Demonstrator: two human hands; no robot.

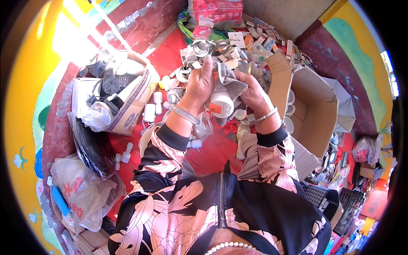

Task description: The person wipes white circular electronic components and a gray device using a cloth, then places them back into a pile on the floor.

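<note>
Between my hands is a white bottle [222, 102] with an orange label, its rounded end toward me. My left hand [199, 83] is closed on the bottle's left side, thumb pointing up. My right hand [253, 91] grips a grey cloth [231, 83], which is wrapped against the far and right side of the bottle. The far end of the bottle is hidden by the cloth. Beyond my hands lies a pile of metal and white lamp-like parts [202, 47]. Several small white bottles [158, 102] lie left of my left forearm.
An open cardboard box [312, 110] stands at my right. At my left, another box [136, 102] holds black and white appliance parts. Plastic bags [85, 191] lie near left. Many small boxes [267, 40] are heaped at the back, beside a red-and-white bag [219, 10]. Red cloth [212, 153] covers the floor.
</note>
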